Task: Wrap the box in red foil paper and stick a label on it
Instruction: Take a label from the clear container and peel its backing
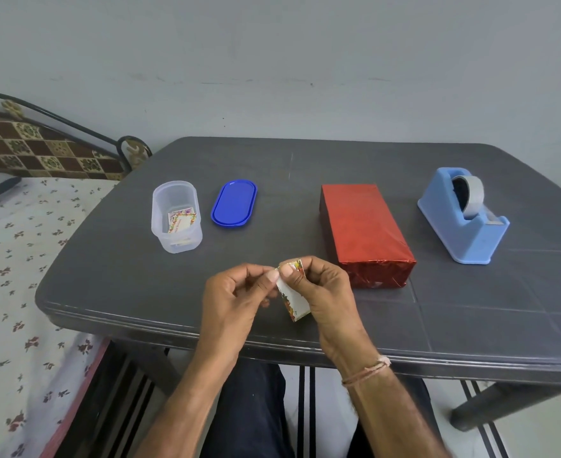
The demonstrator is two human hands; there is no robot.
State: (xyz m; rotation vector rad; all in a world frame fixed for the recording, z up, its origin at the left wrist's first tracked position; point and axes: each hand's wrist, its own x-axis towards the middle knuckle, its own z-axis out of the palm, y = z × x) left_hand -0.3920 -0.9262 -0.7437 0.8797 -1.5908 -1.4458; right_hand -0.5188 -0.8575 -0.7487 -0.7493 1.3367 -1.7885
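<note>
The left hand [236, 292] and right hand [322, 292] are together pinching a floral-bordered label [294, 302] at its top corner, above the dark table [305, 160]; the red foil-wrapped box [361, 226] is lying just beyond the right hand; a blue tape dispenser [461, 223] is sitting farther right; a clear container [176, 219] and blue lid [233, 202] are resting left.

Soft, even, fairly dim indoor light; shadows under the dark grey plastic bench [173, 292] are faint. Wide-angle bending curves its edges; the forearms blur near the bottom.
</note>
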